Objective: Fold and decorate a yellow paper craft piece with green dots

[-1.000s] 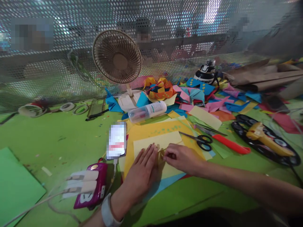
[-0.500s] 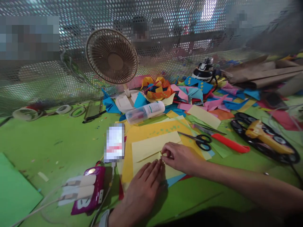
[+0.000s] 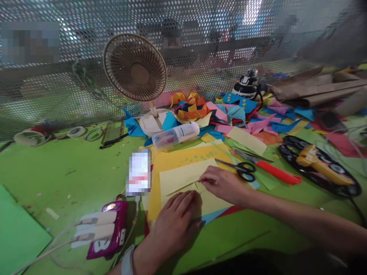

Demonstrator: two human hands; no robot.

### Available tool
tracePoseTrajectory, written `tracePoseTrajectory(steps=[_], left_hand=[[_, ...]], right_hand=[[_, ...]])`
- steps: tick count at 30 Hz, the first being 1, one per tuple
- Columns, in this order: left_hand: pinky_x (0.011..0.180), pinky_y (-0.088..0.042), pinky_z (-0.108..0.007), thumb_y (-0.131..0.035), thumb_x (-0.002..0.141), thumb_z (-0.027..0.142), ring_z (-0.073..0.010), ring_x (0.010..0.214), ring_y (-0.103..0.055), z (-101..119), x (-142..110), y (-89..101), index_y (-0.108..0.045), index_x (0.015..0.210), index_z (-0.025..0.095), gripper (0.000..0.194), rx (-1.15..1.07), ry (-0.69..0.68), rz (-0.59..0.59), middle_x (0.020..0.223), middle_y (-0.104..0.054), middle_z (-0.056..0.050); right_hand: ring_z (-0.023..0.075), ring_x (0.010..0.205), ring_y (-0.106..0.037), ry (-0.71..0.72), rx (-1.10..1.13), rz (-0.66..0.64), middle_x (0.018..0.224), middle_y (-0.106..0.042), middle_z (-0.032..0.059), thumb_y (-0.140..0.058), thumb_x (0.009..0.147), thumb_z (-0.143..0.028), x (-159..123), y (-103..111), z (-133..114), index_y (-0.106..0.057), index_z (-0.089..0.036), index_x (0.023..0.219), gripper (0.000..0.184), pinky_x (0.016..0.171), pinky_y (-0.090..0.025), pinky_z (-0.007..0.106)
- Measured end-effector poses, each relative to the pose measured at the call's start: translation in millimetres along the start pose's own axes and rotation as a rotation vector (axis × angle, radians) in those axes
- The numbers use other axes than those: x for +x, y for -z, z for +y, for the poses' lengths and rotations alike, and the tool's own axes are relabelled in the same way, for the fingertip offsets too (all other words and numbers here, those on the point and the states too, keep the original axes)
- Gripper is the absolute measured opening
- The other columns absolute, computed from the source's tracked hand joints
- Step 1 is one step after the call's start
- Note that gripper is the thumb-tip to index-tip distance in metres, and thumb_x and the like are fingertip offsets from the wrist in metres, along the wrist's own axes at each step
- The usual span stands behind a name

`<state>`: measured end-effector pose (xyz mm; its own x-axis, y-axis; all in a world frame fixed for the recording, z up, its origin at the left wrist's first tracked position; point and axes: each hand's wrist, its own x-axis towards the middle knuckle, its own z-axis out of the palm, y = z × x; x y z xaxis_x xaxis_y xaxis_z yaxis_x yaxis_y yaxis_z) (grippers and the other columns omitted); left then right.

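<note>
A pale yellow paper sheet (image 3: pixel 183 176) lies on a larger yellow sheet (image 3: pixel 157 162), with a slit or raised edge across its middle. My left hand (image 3: pixel 179 219) rests on the lower part of the pale sheet, fingers stretched out, holding nothing. My right hand (image 3: pixel 219 183) is in a pinch at the right end of the slit, beside a small cut or flap. What its fingertips hold, if anything, is too small to make out. Black-handled scissors (image 3: pixel 243 171) lie just above my right hand. Blue and red paper edges show under the stack.
A phone (image 3: pixel 138 173) and a purple power strip (image 3: pixel 111 229) with cables are at left. Behind stand a fan (image 3: pixel 139 74), a clear bottle (image 3: pixel 176 135) and a heap of folded paper (image 3: pixel 237 114). A red-handled tool (image 3: pixel 279 173) and a yellow glue gun (image 3: pixel 323 164) lie right.
My right hand has moved slightly up and right, away from my left fingertips. My left hand has shifted a little down, and more of the small cut now shows between them.
</note>
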<state>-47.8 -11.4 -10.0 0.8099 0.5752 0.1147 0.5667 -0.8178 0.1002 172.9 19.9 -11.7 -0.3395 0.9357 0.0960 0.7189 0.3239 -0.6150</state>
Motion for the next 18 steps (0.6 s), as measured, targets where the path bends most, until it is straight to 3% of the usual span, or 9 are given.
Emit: tracePoseTrajectory(steps=[6,18], left_hand=[[0.103,-0.039,-0.042,-0.047,0.091,0.042,-0.0270,0.128,-0.040,-3,0,4.7,-0.038,0.136,0.013,0.055,-0.047,-0.028,-0.009,0.140,-0.044,-0.014],[0.102,-0.039,-0.042,-0.048,0.090,0.042,-0.0270,0.126,-0.042,-3,-1,0.0,-0.037,0.136,0.009,0.058,0.001,-0.024,-0.033,0.137,-0.046,-0.016]], right_hand=[[0.0157,0.083,-0.060,0.109,-0.037,-0.057,0.088,-0.062,0.0049,-0.050,0.086,-0.018,-2,7,5,-0.069,-0.020,0.099,0.022,0.076,-0.046,0.026],[0.0160,0.082,-0.057,0.216,-0.062,-0.017,0.089,-0.058,0.0056,-0.048,0.088,-0.019,-6,0,16,-0.067,-0.022,0.108,0.027,0.073,-0.045,0.027]])
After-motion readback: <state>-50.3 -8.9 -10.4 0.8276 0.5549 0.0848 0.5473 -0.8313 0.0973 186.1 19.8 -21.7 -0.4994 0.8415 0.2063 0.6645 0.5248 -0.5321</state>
